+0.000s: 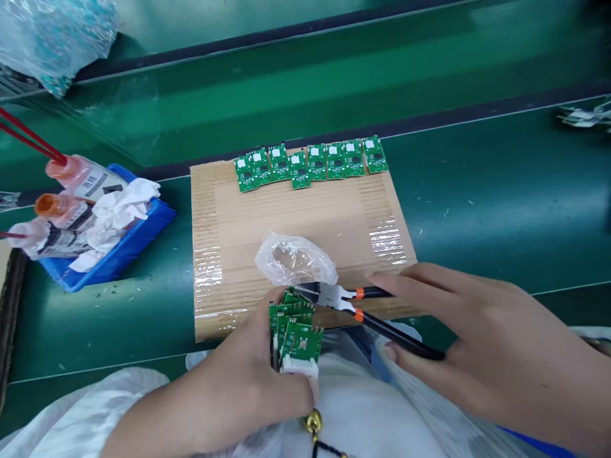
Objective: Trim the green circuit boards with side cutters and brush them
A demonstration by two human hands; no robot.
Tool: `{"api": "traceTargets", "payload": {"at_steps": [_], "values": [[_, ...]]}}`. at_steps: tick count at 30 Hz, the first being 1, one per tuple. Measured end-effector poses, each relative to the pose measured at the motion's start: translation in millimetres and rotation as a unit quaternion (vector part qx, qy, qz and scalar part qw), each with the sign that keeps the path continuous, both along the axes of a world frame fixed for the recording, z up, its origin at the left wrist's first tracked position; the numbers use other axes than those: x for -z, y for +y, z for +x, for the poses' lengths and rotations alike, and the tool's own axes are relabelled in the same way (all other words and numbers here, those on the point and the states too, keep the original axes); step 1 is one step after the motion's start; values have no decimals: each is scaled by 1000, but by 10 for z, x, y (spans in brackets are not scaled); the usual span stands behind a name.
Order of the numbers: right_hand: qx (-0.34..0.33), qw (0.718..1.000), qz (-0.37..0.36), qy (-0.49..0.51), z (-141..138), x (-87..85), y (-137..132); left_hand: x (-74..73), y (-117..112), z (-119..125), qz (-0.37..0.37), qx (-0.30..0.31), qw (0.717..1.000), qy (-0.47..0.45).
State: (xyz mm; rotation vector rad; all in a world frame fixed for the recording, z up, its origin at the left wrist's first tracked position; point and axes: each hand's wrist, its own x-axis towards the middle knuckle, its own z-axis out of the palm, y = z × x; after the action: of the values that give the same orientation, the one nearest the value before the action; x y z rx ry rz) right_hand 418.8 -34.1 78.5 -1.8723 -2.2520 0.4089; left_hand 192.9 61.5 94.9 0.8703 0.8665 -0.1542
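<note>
My left hand [243,375] is closed round a stack of small green circuit boards [301,340], with a white connector facing me. In my right hand [468,331] is a pair of cutting pliers [334,296] with black handles and orange bands. Its handles are spread apart, and the jaw tips reach the far edge of the stack; whether they touch a board I cannot tell. Just beyond the jaws, a crumpled clear plastic bag [296,257] lies on a cardboard sheet [286,216]. Several more circuit boards [316,162] form a row along the sheet's far edge.
At left, a blue bin [128,248] holds bottles [90,178] with red tubes and crumpled white tissue [114,213]. A plastic bag of teal pieces [62,38] sits at the back left. Dark rails [429,117] cross the green bench [477,191].
</note>
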Motion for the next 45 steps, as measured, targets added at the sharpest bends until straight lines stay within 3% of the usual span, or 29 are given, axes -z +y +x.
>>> {"api": "traceTargets", "payload": {"at_steps": [4,10,17,27,33,41,45], "values": [[5,998,56,-22,57,3,-3,21,-80,-39,54,29,998,16],[-41,994,98,-28,57,15,-9,64,-206,-75,143,-24,989,-19],[-46,987,139,-61,29,-10,-1,16,-194,-38,241,-11,970,2],[-57,980,168,-88,-19,-22,79,17,-228,25,212,-48,976,1],[-64,982,156,-81,-22,-16,116,2,-222,38,180,-13,984,6],[-68,980,160,-100,-23,7,132,113,-332,11,231,-84,969,10],[-71,980,159,-98,-25,21,134,138,-327,33,195,-97,976,13]]}}
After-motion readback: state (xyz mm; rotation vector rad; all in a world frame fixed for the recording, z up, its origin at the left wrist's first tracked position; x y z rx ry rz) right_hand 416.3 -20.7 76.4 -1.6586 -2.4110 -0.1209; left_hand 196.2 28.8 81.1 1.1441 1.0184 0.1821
